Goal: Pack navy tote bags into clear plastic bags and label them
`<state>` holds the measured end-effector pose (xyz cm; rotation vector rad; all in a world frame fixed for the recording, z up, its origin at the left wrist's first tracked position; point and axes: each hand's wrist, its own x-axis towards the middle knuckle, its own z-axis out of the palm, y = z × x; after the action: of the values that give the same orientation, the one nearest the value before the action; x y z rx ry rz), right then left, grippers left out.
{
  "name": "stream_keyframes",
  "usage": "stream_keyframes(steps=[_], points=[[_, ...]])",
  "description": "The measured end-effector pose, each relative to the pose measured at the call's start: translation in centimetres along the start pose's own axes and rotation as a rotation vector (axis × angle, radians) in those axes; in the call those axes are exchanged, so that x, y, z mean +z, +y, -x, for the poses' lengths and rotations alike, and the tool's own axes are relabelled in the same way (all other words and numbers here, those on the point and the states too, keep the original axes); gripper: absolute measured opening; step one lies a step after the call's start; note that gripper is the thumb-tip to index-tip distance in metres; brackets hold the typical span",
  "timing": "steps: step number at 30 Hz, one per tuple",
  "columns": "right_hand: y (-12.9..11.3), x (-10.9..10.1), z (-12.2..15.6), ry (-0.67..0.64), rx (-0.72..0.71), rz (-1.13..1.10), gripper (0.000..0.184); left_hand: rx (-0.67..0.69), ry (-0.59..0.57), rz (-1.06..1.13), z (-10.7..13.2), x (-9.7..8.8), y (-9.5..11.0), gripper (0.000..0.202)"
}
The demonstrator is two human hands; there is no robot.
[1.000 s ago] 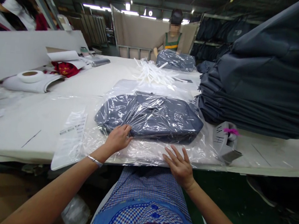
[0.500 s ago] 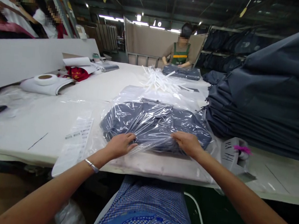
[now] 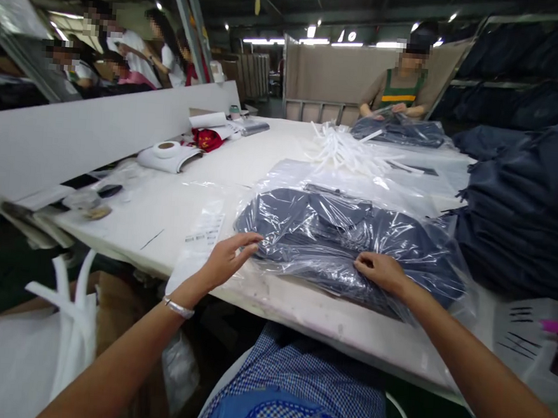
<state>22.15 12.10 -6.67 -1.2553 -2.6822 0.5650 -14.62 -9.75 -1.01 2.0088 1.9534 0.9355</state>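
A folded dark blue garment in a clear plastic bag (image 3: 344, 239) lies on the white table (image 3: 164, 207) in front of me. My left hand (image 3: 230, 256) rests at the bag's near left corner, fingers curled and pinching the plastic. My right hand (image 3: 382, 271) presses on the bag's near edge, fingers closed on the folded-over plastic flap. A silver bracelet (image 3: 179, 307) sits on my left wrist.
A tall stack of dark folded garments (image 3: 527, 207) fills the right side. A tape dispenser (image 3: 533, 322) sits at the near right. White plastic strips (image 3: 345, 150), a tape roll (image 3: 167, 149) and a printed sheet (image 3: 205, 232) lie on the table. A person (image 3: 400, 84) bags another garment opposite; others stand far left.
My right hand came off the bag's loose flap at the table edge and onto the garment's near edge, folding the plastic over. My view swung left. The left hand stayed at the corner.
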Motion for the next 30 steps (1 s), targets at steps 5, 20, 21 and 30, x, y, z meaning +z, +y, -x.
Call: stream_keyframes(steps=[5,20,21,30], points=[[0.4,0.6,-0.1,0.018,0.005,-0.030,0.030,0.047,-0.018,-0.513,6.7,0.7,-1.3,0.064],[0.9,0.8,-0.1,0.004,0.004,-0.069,0.034,0.021,0.200,-0.050,2.2,-3.3,-7.4,0.027],[0.9,0.8,-0.1,0.005,0.003,-0.071,0.034,-0.035,0.208,0.002,1.4,-3.3,-7.8,0.026],[0.7,0.8,-0.1,0.012,0.008,-0.100,0.038,-0.376,0.248,0.155,-4.3,-0.5,-12.6,0.041]])
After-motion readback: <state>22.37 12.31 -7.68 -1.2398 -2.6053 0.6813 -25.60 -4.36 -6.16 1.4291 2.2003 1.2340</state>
